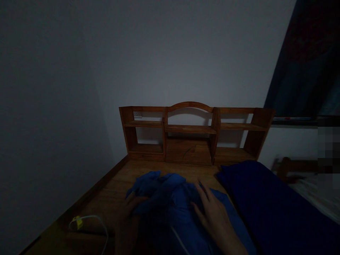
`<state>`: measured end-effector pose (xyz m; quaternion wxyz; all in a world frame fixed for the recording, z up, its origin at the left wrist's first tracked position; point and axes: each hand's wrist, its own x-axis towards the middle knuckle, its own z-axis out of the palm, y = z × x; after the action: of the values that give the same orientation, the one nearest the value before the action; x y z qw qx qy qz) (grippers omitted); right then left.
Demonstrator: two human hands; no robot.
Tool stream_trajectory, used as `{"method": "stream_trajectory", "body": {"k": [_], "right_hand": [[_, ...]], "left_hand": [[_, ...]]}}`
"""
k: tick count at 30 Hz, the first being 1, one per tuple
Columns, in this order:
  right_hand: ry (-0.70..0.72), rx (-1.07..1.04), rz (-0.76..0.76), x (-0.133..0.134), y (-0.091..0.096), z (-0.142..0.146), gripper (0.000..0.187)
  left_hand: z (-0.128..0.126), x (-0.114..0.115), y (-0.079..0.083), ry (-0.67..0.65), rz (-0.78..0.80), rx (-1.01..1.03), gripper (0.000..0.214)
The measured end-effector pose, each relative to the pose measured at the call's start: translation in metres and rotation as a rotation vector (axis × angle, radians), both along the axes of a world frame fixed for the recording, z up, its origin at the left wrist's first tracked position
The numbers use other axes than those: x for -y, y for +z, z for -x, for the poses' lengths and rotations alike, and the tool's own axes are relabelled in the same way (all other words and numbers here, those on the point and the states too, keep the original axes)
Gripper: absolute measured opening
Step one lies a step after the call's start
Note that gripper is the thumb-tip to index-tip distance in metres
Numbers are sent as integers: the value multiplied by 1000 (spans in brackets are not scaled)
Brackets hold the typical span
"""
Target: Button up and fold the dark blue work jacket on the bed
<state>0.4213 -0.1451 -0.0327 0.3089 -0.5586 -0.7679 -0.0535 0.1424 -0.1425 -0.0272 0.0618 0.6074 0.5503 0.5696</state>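
A crumpled blue cloth [177, 198], which looks like a garment, lies bunched on the wooden surface in front of me. At its left edge my left hand [127, 212] touches the folds; its fingers are dim and smeared, so I cannot make out their grip. My right hand [214, 212] rests on the right part of the cloth with fingers stretched and apart. A thin pale strip or cord [179, 239] runs across the lower part of the cloth.
A wooden shelf unit [190, 129] stands at the back of the wooden surface [117, 187]. Dark blue fabric [268, 202] lies at the right. A white cable [91, 216] with a yellow piece [78, 222] is at the lower left. A dark curtain [305, 67] hangs upper right.
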Motion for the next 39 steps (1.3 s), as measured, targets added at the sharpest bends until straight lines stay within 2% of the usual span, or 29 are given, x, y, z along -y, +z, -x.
{"method": "stream_trajectory", "body": {"k": [2, 5, 8, 10, 13, 18, 20, 22, 24, 26, 32, 37, 39], "right_hand": [[98, 34, -6, -14, 24, 19, 72], [252, 77, 8, -42, 56, 39, 76], [334, 111, 40, -75, 86, 41, 51], [264, 95, -21, -94, 114, 29, 41], [75, 22, -236, -113, 171, 0, 46], [-137, -10, -534, -111, 275, -56, 40], [-214, -27, -618, -103, 305, -83, 39], [-294, -33, -670, -96, 325, -113, 38], [-366, -19, -658, -91, 334, -144, 39], [-425, 13, -617, -88, 335, -171, 38], [-597, 123, -479, -88, 310, -232, 35], [-721, 26, -566, -96, 277, -297, 28], [-776, -12, -512, -98, 261, -323, 28]], "left_hand": [[-6, -4, 27, -46, -57, -19, 18], [-19, -9, 75, -115, -164, -67, 20], [-24, -23, 120, -104, -263, -178, 34], [-19, -41, 141, 0, -276, -254, 47], [-2, -81, 157, 163, -222, -373, 53], [31, -143, 162, 246, -79, -523, 41], [43, -157, 167, 293, -38, -539, 40], [53, -165, 174, 341, -25, -538, 40], [60, -172, 183, 367, -12, -537, 39], [61, -177, 194, 368, 18, -534, 37], [39, -177, 221, 337, 119, -523, 36], [12, -159, 222, 303, -115, -504, 31], [1, -152, 218, 227, -218, -494, 30]]}}
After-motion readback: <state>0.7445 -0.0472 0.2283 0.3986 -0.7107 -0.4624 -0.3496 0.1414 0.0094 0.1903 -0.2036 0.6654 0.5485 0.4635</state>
